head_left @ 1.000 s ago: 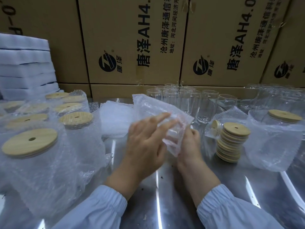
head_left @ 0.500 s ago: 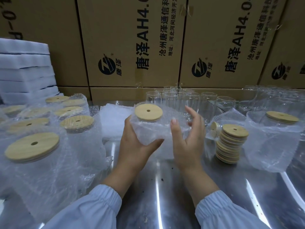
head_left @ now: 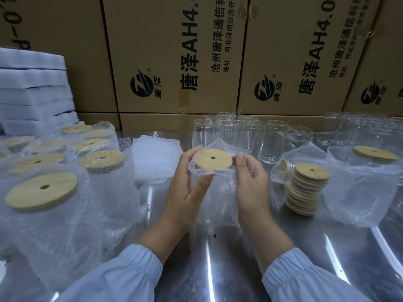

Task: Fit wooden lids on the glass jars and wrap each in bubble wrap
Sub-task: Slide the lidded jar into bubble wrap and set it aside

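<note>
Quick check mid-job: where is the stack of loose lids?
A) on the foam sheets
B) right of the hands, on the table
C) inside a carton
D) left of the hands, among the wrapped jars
B: the lid stack stands on the table just right of the right hand, which with the left hand holds the wrapped jar.

2 hands (head_left: 185, 192), 1 held jar (head_left: 214, 192), 1 loose-lid stack (head_left: 305, 190), 1 foam-sheet pile (head_left: 32, 94)

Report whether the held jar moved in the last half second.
Yes. The bubble-wrapped jar shifted right, toward the stack of wooden lids.
</note>
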